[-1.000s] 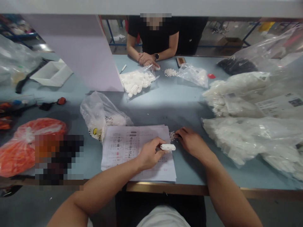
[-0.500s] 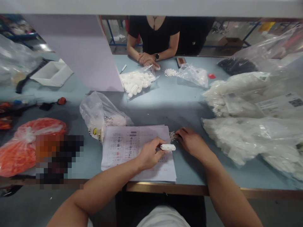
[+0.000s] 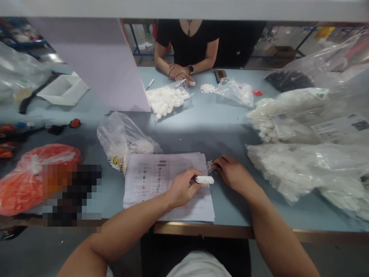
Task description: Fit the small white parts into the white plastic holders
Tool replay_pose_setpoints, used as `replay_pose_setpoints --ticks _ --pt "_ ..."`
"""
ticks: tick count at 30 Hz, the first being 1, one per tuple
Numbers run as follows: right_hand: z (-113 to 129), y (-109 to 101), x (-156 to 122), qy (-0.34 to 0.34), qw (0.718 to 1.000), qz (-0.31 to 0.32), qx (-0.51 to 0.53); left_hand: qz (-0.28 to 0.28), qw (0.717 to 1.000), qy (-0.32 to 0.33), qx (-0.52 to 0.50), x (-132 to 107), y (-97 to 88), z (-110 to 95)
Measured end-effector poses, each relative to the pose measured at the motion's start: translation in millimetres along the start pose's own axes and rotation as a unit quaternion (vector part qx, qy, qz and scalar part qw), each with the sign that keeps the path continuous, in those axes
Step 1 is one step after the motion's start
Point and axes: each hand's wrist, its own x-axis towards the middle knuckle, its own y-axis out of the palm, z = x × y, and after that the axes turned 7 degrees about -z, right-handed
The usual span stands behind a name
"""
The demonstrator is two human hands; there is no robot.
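Over the stack of printed sheets, my left hand is closed on a white plastic connector housing, a small oblong piece pointing right. My right hand rests on the table just right of the papers. Its fingers are bent together at the edge of a little pile of tiny white pieces; whatever its fingertips hold is too small to make out. Behind the sheets lies an open clear bag with more tiny pieces in it.
Large clear bags of white parts fill the right side. An orange-filled bag lies at left, near a white bin. Opposite, a person in black sits with hands by another bag of white parts. A pale divider stands back left.
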Motion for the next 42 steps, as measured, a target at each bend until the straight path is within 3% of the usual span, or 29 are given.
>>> replay_pose_setpoints --ticks 7,15,20,25,33,36,39,42 --pt "-2 0 0 -0.007 0.999 -0.034 0.019 0.001 1.0 -0.002 -0.002 0 -0.8 -1" --pt "-2 -9 -1 -0.029 0.98 -0.107 0.163 -0.005 1.0 -0.003 0.006 0 -0.9 -1" --pt "1 -20 -4 -0.091 0.966 -0.046 0.236 -0.013 1.0 0.001 0.012 1 0.1 1" --pt "6 -21 -5 -0.114 0.964 0.011 0.238 -0.015 1.0 -0.006 0.004 2 1.4 3" --pt "12 -21 -5 -0.158 0.961 0.014 0.227 -0.007 0.999 -0.023 -0.023 2 0.5 -1" --pt "12 -22 -5 -0.136 0.964 0.002 0.227 -0.02 0.999 -0.033 -0.038 1 0.8 1" --pt "11 -22 -6 -0.067 0.969 -0.017 0.239 -0.049 0.997 -0.035 -0.044 -4 0.0 3" --pt "13 -22 -8 -0.061 0.969 -0.003 0.239 -0.046 0.997 0.051 0.043 -11 -2.2 2"
